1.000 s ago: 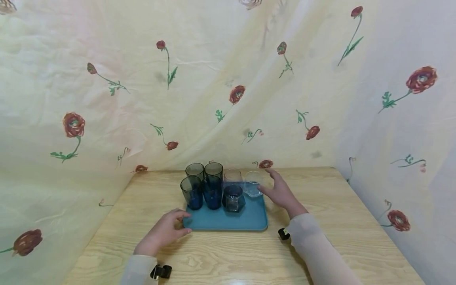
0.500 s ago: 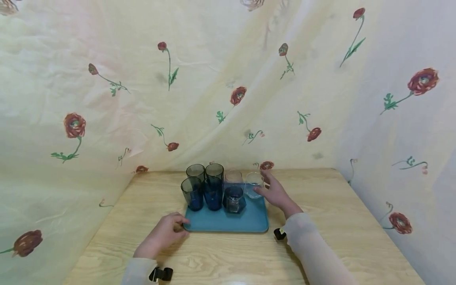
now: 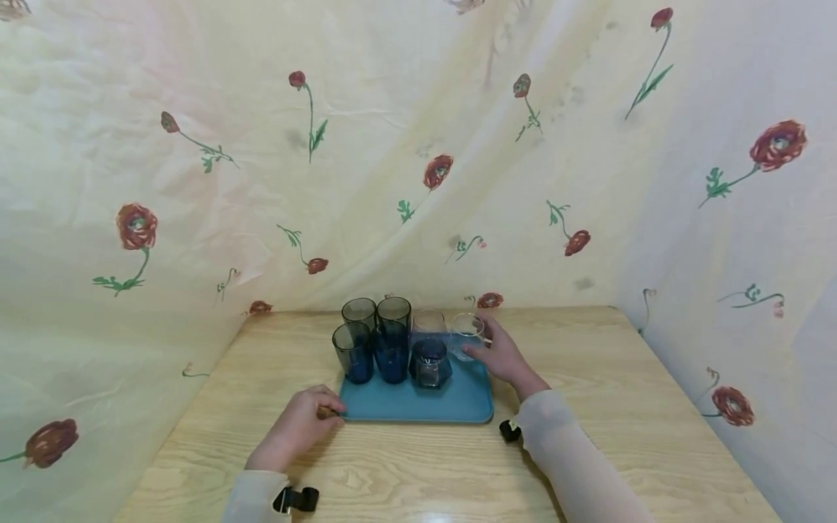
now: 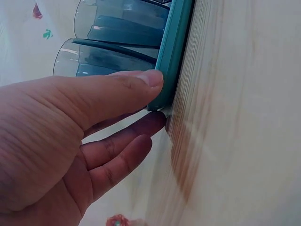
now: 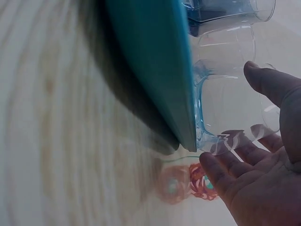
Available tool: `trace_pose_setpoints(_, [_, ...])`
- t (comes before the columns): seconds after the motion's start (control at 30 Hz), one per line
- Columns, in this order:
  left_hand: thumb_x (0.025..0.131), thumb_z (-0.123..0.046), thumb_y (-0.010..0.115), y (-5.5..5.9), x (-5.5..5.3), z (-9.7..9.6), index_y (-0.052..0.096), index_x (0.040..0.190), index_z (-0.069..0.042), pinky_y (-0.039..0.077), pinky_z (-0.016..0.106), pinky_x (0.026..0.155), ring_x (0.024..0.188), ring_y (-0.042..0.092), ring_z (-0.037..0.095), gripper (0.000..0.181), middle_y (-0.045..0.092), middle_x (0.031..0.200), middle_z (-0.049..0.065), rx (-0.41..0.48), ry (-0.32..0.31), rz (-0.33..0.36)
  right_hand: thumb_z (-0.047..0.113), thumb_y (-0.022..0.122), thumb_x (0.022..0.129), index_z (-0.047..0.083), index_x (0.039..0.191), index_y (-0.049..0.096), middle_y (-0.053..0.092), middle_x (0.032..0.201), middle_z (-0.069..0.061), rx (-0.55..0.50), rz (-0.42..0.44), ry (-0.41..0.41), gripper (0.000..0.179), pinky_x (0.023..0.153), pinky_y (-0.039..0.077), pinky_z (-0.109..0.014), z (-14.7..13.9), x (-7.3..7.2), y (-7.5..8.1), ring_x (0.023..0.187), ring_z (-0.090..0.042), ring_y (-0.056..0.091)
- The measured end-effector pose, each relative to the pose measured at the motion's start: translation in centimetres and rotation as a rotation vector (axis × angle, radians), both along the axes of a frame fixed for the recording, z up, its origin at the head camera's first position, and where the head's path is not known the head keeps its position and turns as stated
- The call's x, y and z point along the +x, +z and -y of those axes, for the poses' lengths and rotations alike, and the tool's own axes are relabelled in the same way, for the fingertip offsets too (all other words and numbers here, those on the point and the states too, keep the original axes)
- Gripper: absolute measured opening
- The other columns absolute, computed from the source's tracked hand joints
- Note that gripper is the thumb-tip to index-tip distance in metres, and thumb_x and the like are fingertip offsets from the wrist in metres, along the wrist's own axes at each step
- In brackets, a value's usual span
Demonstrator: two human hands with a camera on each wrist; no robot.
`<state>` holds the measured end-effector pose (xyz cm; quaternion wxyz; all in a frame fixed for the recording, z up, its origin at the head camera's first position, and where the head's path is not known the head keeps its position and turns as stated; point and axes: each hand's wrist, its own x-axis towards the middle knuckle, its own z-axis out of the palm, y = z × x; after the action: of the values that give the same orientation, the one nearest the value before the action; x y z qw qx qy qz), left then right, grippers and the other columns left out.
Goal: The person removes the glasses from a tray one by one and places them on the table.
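Table, light wood-grain top, one tray on it.
You have a pale wood-grain table (image 3: 418,468), its grain running mostly side to side; directly on it rests a blue rectangular tray (image 3: 418,407) with rounded corners, set toward your far edge, slightly left of centre, its long near side roughly parallel to that edge.

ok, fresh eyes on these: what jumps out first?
The four tall dark glasses clustered on the left of the blue tray. Then the red flowers scattered over the pale backdrop behind. After that, left fingers at the tray's near left corner and right fingers around a clear glass at its far right.
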<state>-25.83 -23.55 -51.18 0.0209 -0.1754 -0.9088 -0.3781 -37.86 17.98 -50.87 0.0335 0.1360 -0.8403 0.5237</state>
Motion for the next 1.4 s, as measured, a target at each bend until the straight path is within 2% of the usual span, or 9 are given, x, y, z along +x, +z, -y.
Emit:
trace_pose_setpoints(0.2, [0.085, 0.001, 0.085, -0.2, -0.1, 0.0, 0.082, 0.088, -0.016, 0.058, 0.025, 0.080, 0.087, 0.065, 0.010, 0.018, 0.062, 0.093, -0.009, -0.010, 0.060, -0.002, 0.017, 0.077, 0.098, 0.008, 0.160, 0.035, 0.046, 0.154, -0.026, 0.000, 0.001, -0.007, 0.075, 0.111, 0.041, -0.061, 0.0, 0.0, -0.2, 0.142, -0.046, 0.044])
trace_pose_setpoints(0.33, [0.084, 0.002, 0.086, -0.3, 0.0, 0.0, 0.081, 0.087, -0.015, 0.058, 0.024, 0.079, 0.086, 0.066, 0.009, 0.018, 0.062, 0.092, -0.007, 0.008, 0.070, -0.005, 0.019, 0.078, 0.098, 0.008, 0.160, 0.035, 0.046, 0.154, -0.025, 0.000, 0.004, -0.008, 0.076, 0.109, 0.044, -0.061, -0.1, 0.1, -0.4, 0.140, -0.048, 0.045])
trace_pose_setpoints(0.47, [0.083, 0.002, 0.087, -0.3, -0.1, -0.1, 0.080, 0.085, -0.015, 0.058, 0.022, 0.078, 0.086, 0.069, 0.009, 0.018, 0.061, 0.093, -0.006, 0.027, 0.081, 0.004, 0.019, 0.079, 0.097, 0.009, 0.159, 0.037, 0.047, 0.154, -0.024, -0.005, -0.001, -0.019, 0.076, 0.111, 0.042, -0.062, 0.0, 0.0, -0.5, 0.141, -0.046, 0.044])
trace_pose_setpoints(0.7, [0.082, -0.001, 0.088, -0.2, -0.1, -0.4, 0.079, 0.087, -0.014, 0.058, 0.023, 0.078, 0.087, 0.070, 0.011, 0.017, 0.062, 0.095, -0.004, 0.043, 0.105, 0.026, 0.025, 0.078, 0.098, 0.011, 0.160, 0.035, 0.046, 0.155, -0.023, 0.035, 0.000, -0.032, 0.077, 0.111, 0.041, -0.062, -0.1, -0.1, -0.6, 0.142, -0.043, 0.044])
trace_pose_setpoints(0.87, [0.082, -0.007, 0.091, -0.8, -0.2, -0.2, 0.076, 0.089, -0.016, 0.059, 0.026, 0.077, 0.086, 0.069, 0.011, 0.018, 0.064, 0.098, -0.004, 0.060, 0.131, 0.038, 0.024, 0.078, 0.098, 0.011, 0.160, 0.035, 0.047, 0.154, -0.022, 0.026, 0.010, -0.028, 0.077, 0.111, 0.041, -0.063, -0.1, -0.1, -0.6, 0.142, -0.044, 0.044])
trace_pose_setpoints(1.0, [0.080, -0.012, 0.093, -1.3, -0.4, 0.1, 0.076, 0.095, -0.018, 0.058, 0.033, 0.082, 0.093, 0.068, 0.013, 0.023, 0.068, 0.102, -0.006, 0.080, 0.176, 0.036, 0.025, 0.079, 0.097, 0.011, 0.160, 0.036, 0.048, 0.154, -0.021, 0.020, 0.010, -0.030, 0.077, 0.111, 0.041, -0.062, -0.1, -0.1, -0.6, 0.142, -0.043, 0.044])
trace_pose_setpoints(1.2, [0.079, -0.018, 0.095, -2.0, -0.8, 0.3, 0.076, 0.116, -0.014, 0.055, 0.043, 0.092, 0.101, 0.067, 0.014, 0.041, 0.072, 0.105, -0.006, 0.086, 0.210, 0.034, 0.025, 0.079, 0.097, 0.011, 0.160, 0.036, 0.047, 0.154, -0.021, 0.014, 0.014, -0.029, 0.077, 0.112, 0.041, -0.061, -0.1, -0.1, -0.6, 0.142, -0.042, 0.043])
trace_pose_setpoints(1.4, [0.079, -0.019, 0.095, -2.2, -0.9, 0.3, 0.075, 0.120, -0.014, 0.053, 0.042, 0.092, 0.099, 0.065, 0.014, 0.046, 0.070, 0.105, -0.006, 0.109, 0.214, 0.061, 0.023, 0.080, 0.096, 0.012, 0.159, 0.037, 0.048, 0.154, -0.021, -0.004, 0.021, -0.034, 0.077, 0.112, 0.041, -0.060, -0.1, 0.0, -0.5, 0.141, -0.041, 0.044])
